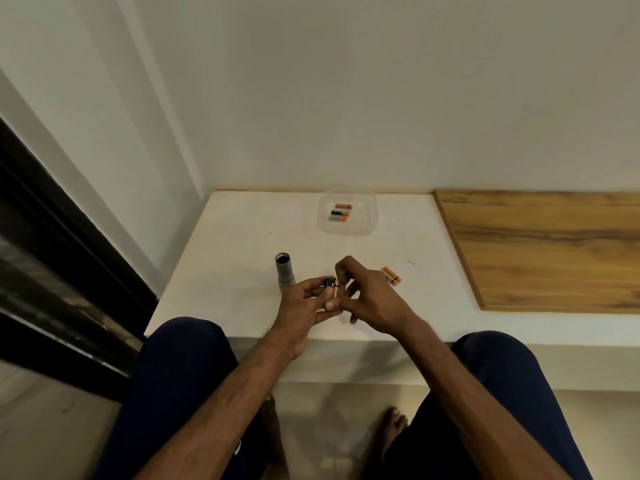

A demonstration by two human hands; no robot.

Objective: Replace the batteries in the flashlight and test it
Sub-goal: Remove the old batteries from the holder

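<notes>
Copper-coloured battery (335, 289) sits against a black holder (328, 283) pinched in the left hand (304, 303); the right hand (367, 299), fingers curled, grips nothing I can make out. Grey flashlight (284, 270) stands on the bench (225, 265) at ten o'clock of the hands. Seating the cell reversed risks a dead test.

Left hand (304, 303) is pinching a small black holder (328, 283) with a copper battery (335, 288) in it, right hand (367, 296) curled just beside, fingers loose. Grey flashlight body (284, 270) stands on the white ledge (225, 265) near its front edge. Two loose batteries (392, 275) lie right of the hands, three more sit in a clear tray (347, 212) by the back edge.
</notes>
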